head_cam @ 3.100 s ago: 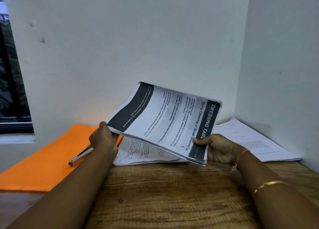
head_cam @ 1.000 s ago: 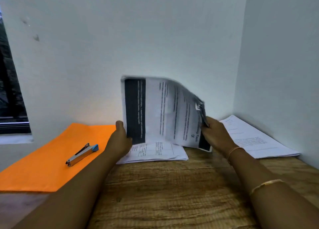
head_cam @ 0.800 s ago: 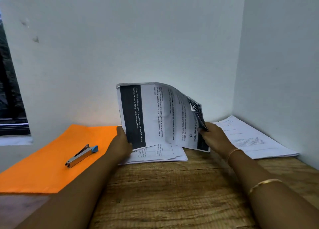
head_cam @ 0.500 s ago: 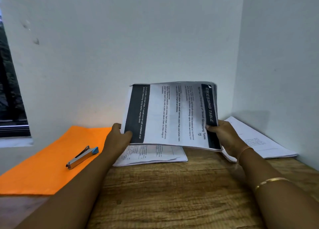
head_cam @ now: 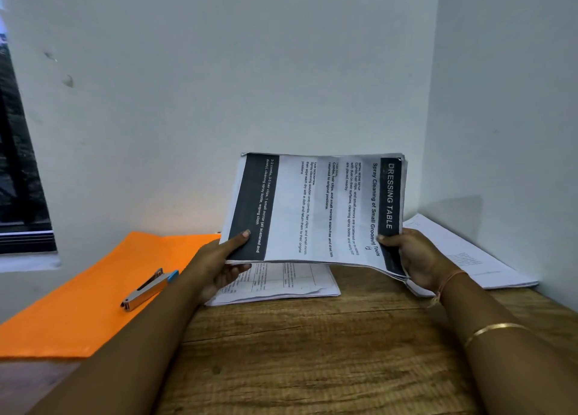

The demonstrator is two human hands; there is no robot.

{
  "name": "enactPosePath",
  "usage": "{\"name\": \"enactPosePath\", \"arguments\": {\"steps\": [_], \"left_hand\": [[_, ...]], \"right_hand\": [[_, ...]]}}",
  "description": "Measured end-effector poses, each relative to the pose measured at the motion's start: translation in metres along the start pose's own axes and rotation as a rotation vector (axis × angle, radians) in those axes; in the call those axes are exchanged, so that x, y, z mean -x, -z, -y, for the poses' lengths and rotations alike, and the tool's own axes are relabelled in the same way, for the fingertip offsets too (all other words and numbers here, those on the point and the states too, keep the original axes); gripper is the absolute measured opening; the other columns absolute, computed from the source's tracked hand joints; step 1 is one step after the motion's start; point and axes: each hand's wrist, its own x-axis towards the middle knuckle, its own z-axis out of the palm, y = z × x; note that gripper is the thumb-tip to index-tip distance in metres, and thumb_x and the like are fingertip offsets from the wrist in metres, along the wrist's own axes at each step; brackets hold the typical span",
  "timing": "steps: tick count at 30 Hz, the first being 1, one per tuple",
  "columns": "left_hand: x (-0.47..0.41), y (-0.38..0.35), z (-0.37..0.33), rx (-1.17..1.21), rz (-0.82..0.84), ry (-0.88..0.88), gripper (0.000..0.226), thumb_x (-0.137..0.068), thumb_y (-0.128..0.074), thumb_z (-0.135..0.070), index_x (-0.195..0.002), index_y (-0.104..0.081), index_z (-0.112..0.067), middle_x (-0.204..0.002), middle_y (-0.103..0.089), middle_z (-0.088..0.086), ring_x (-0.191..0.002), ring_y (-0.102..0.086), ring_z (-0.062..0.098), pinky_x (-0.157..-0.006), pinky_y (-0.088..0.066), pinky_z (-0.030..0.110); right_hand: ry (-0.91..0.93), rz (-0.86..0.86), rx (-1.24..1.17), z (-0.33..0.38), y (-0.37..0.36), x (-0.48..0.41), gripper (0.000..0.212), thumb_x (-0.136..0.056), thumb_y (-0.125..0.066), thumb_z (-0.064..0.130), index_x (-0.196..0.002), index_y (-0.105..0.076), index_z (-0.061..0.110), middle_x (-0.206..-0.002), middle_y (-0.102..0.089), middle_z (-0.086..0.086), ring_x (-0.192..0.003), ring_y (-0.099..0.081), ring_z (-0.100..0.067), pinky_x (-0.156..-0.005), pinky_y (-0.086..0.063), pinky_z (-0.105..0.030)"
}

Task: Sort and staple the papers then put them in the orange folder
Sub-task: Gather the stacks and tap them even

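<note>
I hold a stack of printed papers (head_cam: 316,208) with dark bands and the heading "DRESSING TABLE" above the wooden table. My left hand (head_cam: 215,264) grips its near left corner, thumb on top. My right hand (head_cam: 416,258) grips its near right corner the same way. The stack tilts up toward the back wall. The orange folder (head_cam: 93,299) lies flat on the left. A silver stapler (head_cam: 150,289) with a blue tip rests on the folder.
A second pile of white sheets (head_cam: 281,283) lies on the wooden table (head_cam: 312,352) under the held stack. Another pile of papers (head_cam: 469,255) sits in the right corner by the side wall. A window (head_cam: 18,164) is at the far left.
The stack stood on edge with my right hand fanning its right-hand side; it has since been squared up and lowered to a flatter tilt, held at both near corners.
</note>
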Motion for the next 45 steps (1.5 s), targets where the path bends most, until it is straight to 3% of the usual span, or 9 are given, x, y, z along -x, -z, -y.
{"name": "enactPosePath", "arguments": {"steps": [8, 12, 16, 19, 23, 26, 31, 38, 45], "left_hand": [[-0.002, -0.002, -0.002, 0.061, 0.054, -0.091, 0.019, -0.092, -0.056, -0.014, -0.108, -0.054, -0.003, -0.078, -0.062, 0.01, -0.041, -0.057, 0.005, -0.036, -0.043, 0.011], [-0.004, -0.002, -0.003, 0.083, -0.023, -0.132, 0.023, -0.092, -0.057, -0.015, -0.112, -0.054, -0.005, -0.082, -0.063, 0.009, -0.041, -0.057, 0.004, -0.034, -0.04, 0.011], [-0.002, -0.01, -0.002, 0.077, -0.093, -0.194, 0.019, -0.092, -0.057, -0.016, -0.11, -0.054, -0.008, -0.08, -0.062, 0.005, -0.038, -0.056, 0.003, -0.034, -0.038, 0.012], [0.005, -0.025, 0.001, 0.066, -0.122, -0.238, 0.013, -0.094, -0.056, -0.017, -0.105, -0.054, -0.012, -0.078, -0.062, 0.002, -0.038, -0.057, 0.002, -0.036, -0.039, 0.012], [0.015, -0.048, 0.009, -0.003, -0.13, -0.314, 0.017, -0.094, -0.056, -0.022, -0.108, -0.054, -0.013, -0.079, -0.065, 0.0, -0.041, -0.059, 0.004, -0.038, -0.04, 0.013], [0.022, -0.063, 0.017, -0.106, -0.135, -0.396, 0.021, -0.094, -0.055, -0.027, -0.111, -0.054, -0.015, -0.089, -0.066, 0.001, -0.061, -0.066, 0.012, -0.042, -0.044, 0.013], [0.02, -0.065, 0.017, -0.086, -0.084, -0.308, 0.023, -0.09, -0.06, -0.025, -0.11, -0.057, -0.014, -0.097, -0.066, 0.001, -0.08, -0.062, 0.01, -0.06, -0.052, 0.02], [0.011, -0.056, 0.014, 0.227, 0.073, -0.066, 0.024, -0.088, -0.059, -0.005, -0.112, -0.057, -0.009, -0.098, -0.069, 0.008, -0.085, -0.065, 0.02, -0.054, -0.055, 0.026], [-0.003, -0.021, 0.001, 0.42, -0.13, -0.04, 0.007, -0.091, -0.056, -0.012, -0.095, -0.06, -0.008, -0.086, -0.065, 0.009, -0.076, -0.061, 0.022, -0.066, -0.052, 0.033]], "right_hand": [[-0.042, -0.042, 0.017, -0.004, -0.001, -0.004, 0.022, -0.093, -0.049, 0.0, -0.111, -0.061, 0.003, -0.097, -0.068, -0.013, -0.082, -0.064, -0.023, -0.066, -0.051, -0.031], [-0.077, -0.094, -0.294, -0.002, -0.003, -0.005, 0.02, -0.097, -0.049, 0.022, -0.107, -0.06, 0.008, -0.088, -0.066, -0.008, -0.072, -0.059, -0.018, -0.053, -0.051, -0.023], [-0.069, 0.115, -0.429, 0.003, -0.014, 0.001, 0.059, -0.09, -0.038, 0.063, -0.11, -0.057, 0.011, -0.097, -0.072, -0.014, -0.075, -0.065, -0.021, -0.056, -0.054, -0.024], [-0.089, 0.289, -0.331, 0.002, -0.035, 0.006, 0.073, -0.083, -0.034, 0.072, -0.114, -0.056, 0.01, -0.108, -0.07, -0.017, -0.08, -0.068, -0.023, -0.065, -0.057, -0.033], [-0.097, 0.326, -0.128, -0.01, -0.063, 0.013, 0.069, -0.076, -0.042, 0.068, -0.115, -0.059, 0.013, -0.108, -0.069, -0.013, -0.097, -0.066, -0.025, -0.079, -0.057, -0.041], [-0.086, 0.289, -0.111, -0.015, -0.075, 0.016, 0.054, -0.086, -0.051, 0.054, -0.117, -0.059, 0.011, -0.105, -0.067, -0.012, -0.1, -0.065, -0.027, -0.085, -0.055, -0.045], [-0.043, 0.169, -0.247, -0.007, -0.078, 0.018, 0.016, -0.099, -0.044, 0.011, -0.1, -0.057, 0.003, -0.083, -0.065, -0.013, -0.064, -0.067, -0.021, -0.057, -0.06, -0.036], [-0.066, 0.201, -0.265, -0.004, -0.071, 0.02, 0.014, -0.095, -0.042, -0.003, -0.091, -0.055, -0.004, -0.068, -0.068, -0.012, -0.053, -0.068, -0.021, -0.048, -0.057, -0.031], [-0.147, 0.333, -0.244, -0.001, -0.061, 0.022, 0.02, -0.091, -0.043, -0.001, -0.1, -0.061, 0.0, -0.082, -0.073, -0.011, -0.067, -0.071, -0.022, -0.057, -0.059, -0.031]]}}
